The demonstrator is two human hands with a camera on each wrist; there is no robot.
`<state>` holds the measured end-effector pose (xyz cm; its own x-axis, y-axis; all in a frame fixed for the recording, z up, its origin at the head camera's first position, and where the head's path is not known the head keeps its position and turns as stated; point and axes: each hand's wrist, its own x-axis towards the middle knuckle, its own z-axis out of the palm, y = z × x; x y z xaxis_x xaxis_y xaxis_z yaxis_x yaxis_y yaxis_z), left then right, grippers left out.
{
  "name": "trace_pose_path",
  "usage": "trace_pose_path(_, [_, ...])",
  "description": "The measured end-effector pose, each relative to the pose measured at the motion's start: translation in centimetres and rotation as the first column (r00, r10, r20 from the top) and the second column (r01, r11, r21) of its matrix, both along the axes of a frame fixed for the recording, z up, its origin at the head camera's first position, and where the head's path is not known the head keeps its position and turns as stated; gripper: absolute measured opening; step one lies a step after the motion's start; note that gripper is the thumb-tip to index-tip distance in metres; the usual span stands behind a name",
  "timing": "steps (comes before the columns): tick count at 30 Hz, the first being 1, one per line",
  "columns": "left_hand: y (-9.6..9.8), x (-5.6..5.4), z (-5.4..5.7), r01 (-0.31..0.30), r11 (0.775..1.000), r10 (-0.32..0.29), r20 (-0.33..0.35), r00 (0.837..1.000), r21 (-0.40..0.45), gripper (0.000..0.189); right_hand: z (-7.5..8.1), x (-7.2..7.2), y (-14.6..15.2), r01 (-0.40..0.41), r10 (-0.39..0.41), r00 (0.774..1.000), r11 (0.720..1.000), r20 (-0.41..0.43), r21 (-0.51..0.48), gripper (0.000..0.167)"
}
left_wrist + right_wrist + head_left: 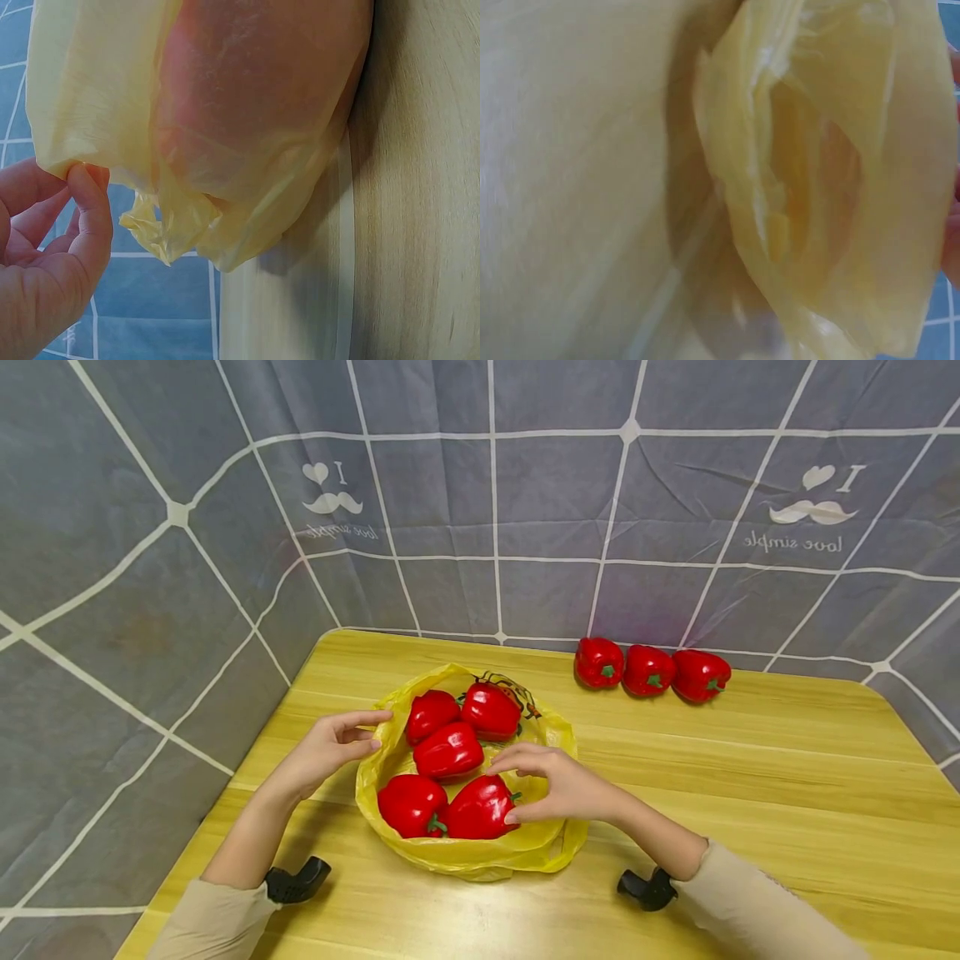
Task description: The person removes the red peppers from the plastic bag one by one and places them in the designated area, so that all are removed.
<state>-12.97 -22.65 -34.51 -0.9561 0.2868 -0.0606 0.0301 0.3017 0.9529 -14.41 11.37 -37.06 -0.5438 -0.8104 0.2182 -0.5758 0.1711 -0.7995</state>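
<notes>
A yellow plastic bag (480, 858) stands wide-mouthed on the table with several red bell peppers in it. My left hand (330, 750) pinches the bag's left rim between thumb and fingers; in the left wrist view, the thumb (91, 202) presses the thin plastic. My right hand (558, 783) reaches over the right rim into the bag. Its thumb and fingers span the front right bell pepper (480, 808), which has a green stem. Another bell pepper (412, 806) lies to its left, and one (448, 750) sits in the middle. Bag plastic (840, 187) hides most of the right hand in its wrist view.
Three more red bell peppers, the left one (599, 662), the middle one (648, 670) and the right one (701, 675), form a row at the back of the wooden table (750, 785). Grey checked cloth (555, 518) hangs behind and at the left.
</notes>
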Motion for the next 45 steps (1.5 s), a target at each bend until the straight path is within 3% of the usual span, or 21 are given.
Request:
trace_pose_path(24, [0.1,0.1,-0.3,0.007,1.0,-0.007,0.008,1.0,0.023,0.043,-1.3,-0.2,-0.9,-0.05,0.043,0.994,0.996,0.097,0.071,0.049])
trace_pose_path(45, [0.1,0.0,-0.4,0.01,1.0,-0.01,0.007,1.0,0.024,0.043,-2.2,-0.5,-1.0,-0.047,0.047,0.977,0.999,0.209,-0.002,0.049])
